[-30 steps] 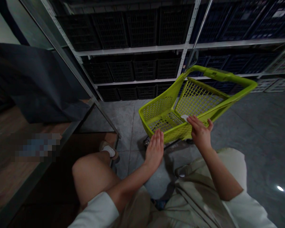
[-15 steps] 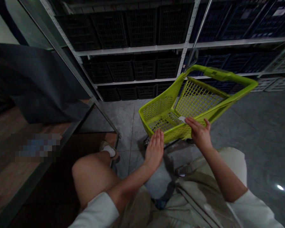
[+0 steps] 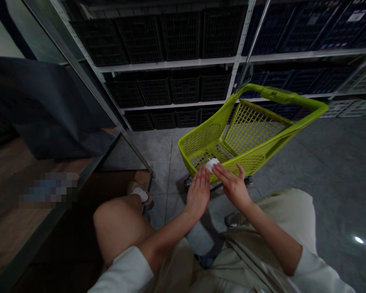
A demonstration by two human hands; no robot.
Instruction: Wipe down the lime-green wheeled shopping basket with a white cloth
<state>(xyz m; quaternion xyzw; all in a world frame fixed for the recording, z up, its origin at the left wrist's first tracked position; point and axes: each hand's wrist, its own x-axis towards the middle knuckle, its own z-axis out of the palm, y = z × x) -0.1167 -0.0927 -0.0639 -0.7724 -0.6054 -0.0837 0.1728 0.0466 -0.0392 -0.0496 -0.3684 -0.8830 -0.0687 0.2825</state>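
Note:
A lime-green plastic shopping cart point(image 3: 198, 144) with mesh sides stands in front of my knees. My left hand point(image 3: 199, 191) is on its near rim, fingers together over the edge and the thumb hidden beneath. Beside those fingertips, my right hand point(image 3: 234, 188) presses a crumpled white wipe point(image 3: 212, 164) to the same rim. The right index and middle fingers are stretched along the wipe, while another finger or the thumb sticks up. Whether the wipe is paper or cloth, I cannot tell.
Metal shelving point(image 3: 171, 63) with rows of dark crates point(image 3: 184, 36) runs behind the cart. On the left is a metal-edged table point(image 3: 88, 167) with a dark cloth or sheet point(image 3: 64, 110) on it. Grey tiles point(image 3: 329, 162) cover the floor.
My right hand has slid left along the near rim with the wipe, from mid-side to beside my left hand. The left hand and the cart have hardly moved.

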